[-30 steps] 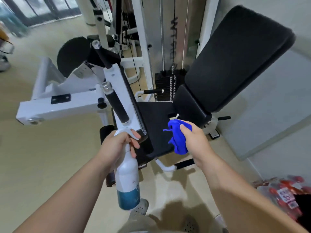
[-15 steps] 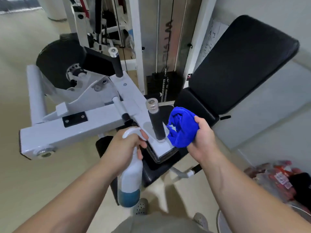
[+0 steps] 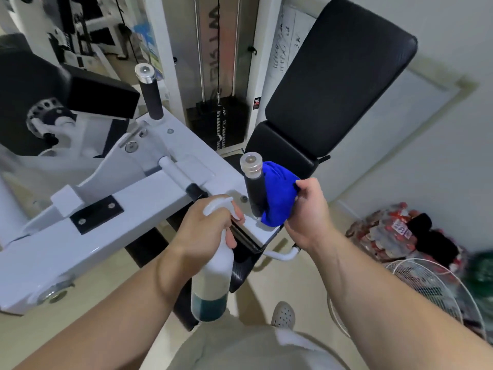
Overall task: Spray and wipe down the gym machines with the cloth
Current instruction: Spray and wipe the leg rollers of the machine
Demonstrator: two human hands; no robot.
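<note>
A white gym machine arm (image 3: 112, 209) crosses the view, with a black padded seat back (image 3: 338, 76) behind it. My left hand (image 3: 202, 233) grips a white spray bottle (image 3: 213, 279) with blue liquid at its bottom, nozzle pointing right. My right hand (image 3: 306, 214) holds a bunched blue cloth (image 3: 277, 193) pressed against the right side of a black foam handle (image 3: 254, 188) with a metal cap. A second black handle (image 3: 150, 94) stands farther back.
A weight stack (image 3: 218, 124) and cables sit between white uprights behind the machine. A black roller pad (image 3: 29, 94) is at the left. A white fan grille (image 3: 432, 292) and packs of bottles (image 3: 386, 236) lie on the floor at right, by the wall.
My view has come closer to the machine arm. My right hand has brought the cloth from in front of the seat onto the near black handle. The spray bottle stays in my left hand.
</note>
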